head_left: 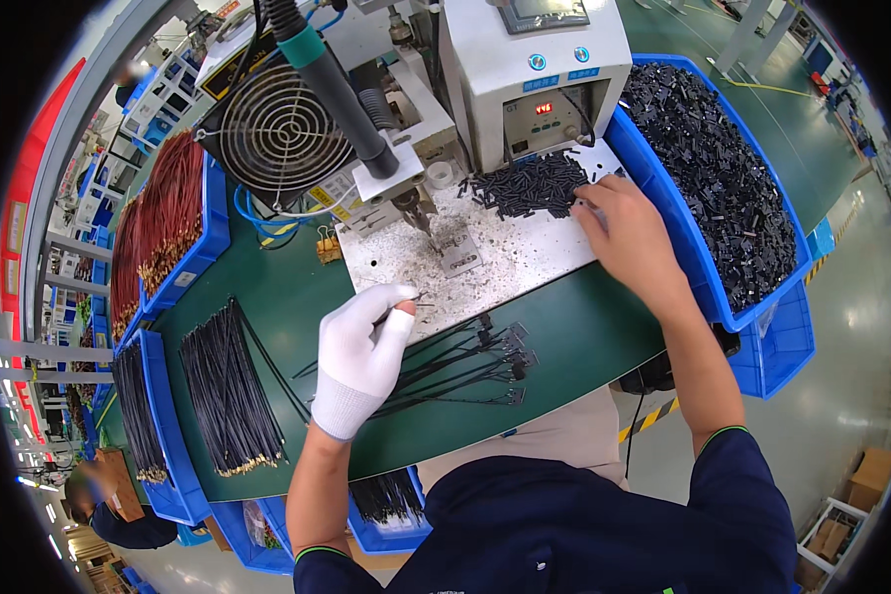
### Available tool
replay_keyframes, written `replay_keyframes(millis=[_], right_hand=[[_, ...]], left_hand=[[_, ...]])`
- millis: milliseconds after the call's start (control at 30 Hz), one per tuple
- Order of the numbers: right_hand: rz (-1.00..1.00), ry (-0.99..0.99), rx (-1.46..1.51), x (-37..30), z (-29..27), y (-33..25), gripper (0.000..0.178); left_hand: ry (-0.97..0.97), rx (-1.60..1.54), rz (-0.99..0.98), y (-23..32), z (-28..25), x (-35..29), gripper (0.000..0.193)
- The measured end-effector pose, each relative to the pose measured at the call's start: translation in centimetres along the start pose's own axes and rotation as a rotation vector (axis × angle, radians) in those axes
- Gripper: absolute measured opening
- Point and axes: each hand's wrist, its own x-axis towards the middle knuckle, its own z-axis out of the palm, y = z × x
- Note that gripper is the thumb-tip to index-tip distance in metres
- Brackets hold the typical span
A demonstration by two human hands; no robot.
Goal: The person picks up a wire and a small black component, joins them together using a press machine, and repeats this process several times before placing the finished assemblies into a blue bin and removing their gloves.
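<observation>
My left hand, in a white glove with the thumb tip bare, is pinched closed above the near edge of the white metal plate. A thin dark tip shows at its fingertips, too small to name. Black cables with small black connectors at their right ends lie on the green table, passing beneath that hand. My bare right hand has its fingers drawn together at the right edge of a pile of short black tubes; whatever they hold is hidden.
A machine head with a fan stands over the plate. Behind is a white control box. Blue bins hold small black parts, red cables and black cables. A black cable bundle lies left.
</observation>
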Motion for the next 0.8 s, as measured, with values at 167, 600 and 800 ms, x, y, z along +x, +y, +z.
replay_keyframes(millis=[167,600,800], right_hand=[[0.022,-0.055,0.016,0.6,0.5,1.9,0.022],[0.142,-0.290,0.991,-2.1,0.8,-6.1,0.011],[0.072,-0.172,0.956,-3.0,2.0,-9.5,0.013]], left_hand=[[-0.027,0.023,0.003,-0.5,1.4,0.4,0.019],[-0.078,-0.077,-0.012,0.5,2.7,0.7,0.018],[-0.091,-0.095,-0.001,1.0,2.7,0.7,0.017]])
